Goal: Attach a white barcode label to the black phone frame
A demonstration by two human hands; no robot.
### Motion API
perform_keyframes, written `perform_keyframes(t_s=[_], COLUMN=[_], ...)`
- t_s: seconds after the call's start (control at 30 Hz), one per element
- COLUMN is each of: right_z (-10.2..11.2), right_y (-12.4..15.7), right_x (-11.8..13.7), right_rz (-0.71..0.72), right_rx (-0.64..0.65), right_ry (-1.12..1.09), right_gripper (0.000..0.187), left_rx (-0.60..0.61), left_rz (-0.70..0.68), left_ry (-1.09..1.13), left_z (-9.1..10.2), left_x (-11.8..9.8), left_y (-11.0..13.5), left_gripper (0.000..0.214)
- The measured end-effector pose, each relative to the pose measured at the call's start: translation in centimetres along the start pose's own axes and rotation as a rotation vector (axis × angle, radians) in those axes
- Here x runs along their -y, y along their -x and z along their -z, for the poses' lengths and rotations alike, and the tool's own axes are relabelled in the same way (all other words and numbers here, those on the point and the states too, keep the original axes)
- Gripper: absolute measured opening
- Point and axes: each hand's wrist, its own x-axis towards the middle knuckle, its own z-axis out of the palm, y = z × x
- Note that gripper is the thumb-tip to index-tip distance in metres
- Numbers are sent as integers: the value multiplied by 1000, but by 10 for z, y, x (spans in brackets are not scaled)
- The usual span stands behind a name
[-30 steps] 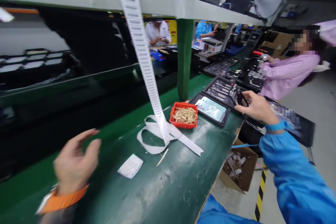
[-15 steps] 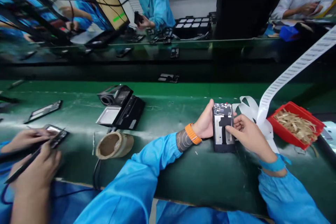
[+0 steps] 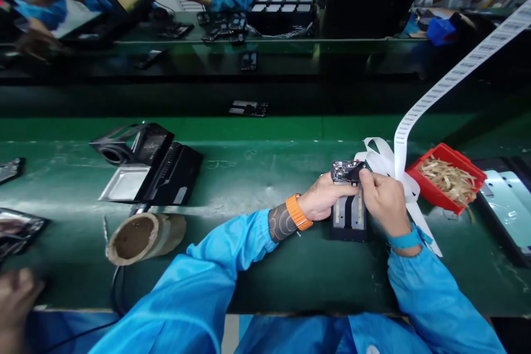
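An opened smartphone with its circuit board bared at the top is in my left hand, whose fingers wrap its left edge. The left thumb lies across the phone just below the board. My right hand is closed at the phone's upper right. Its thumb presses a small black flap over the right part of the board. The right fingertips are hidden behind the thumb and phone. Down the middle of the phone's lower half runs a black strip.
Right of my hands, a red bin holds paper shreds, beside a label strip. Pale panels lie on a dark tray at far right. Left are a black device, a round tan container and a co-worker's hand.
My right hand has moved up from the phone's middle to its top right corner. The black flap now covers part of the board. My left thumb has come across the phone. The view has shifted right.
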Motion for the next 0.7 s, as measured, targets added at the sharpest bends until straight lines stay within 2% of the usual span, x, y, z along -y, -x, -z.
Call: perform_keyframes(t_s=[0.1,0.17,0.23,0.3,0.4,0.57,0.7], right_z=[3,4,3,1,-1,0,1], right_y=[6,9,10,10,9,9,9], right_x=[-1,-2,-2,-2,-1,-1,1], right_rz=[140,280,437,548,586,562,566], right_rx=[-87,-162,-178,-144,-128,-93,-114], right_ry=[-15,-52,-55,-19,18,21,18], right_gripper=[45,26,7,13,15,10,12], left_rx=[-107,-152,-155,-149,-154,-146,-140], left_rz=[-12,-7,-10,-29,-58,-135,-191], left_ry=[27,29,33,34,11,-76,-135], left_z=[-3,-3,-2,-3,-4,-4,-4], left_x=[0,-6,-13,-18,-21,-18,-18], left_y=[-1,-1,1,4,6,7,8], left_gripper=[36,37,34,31,29,33,38])
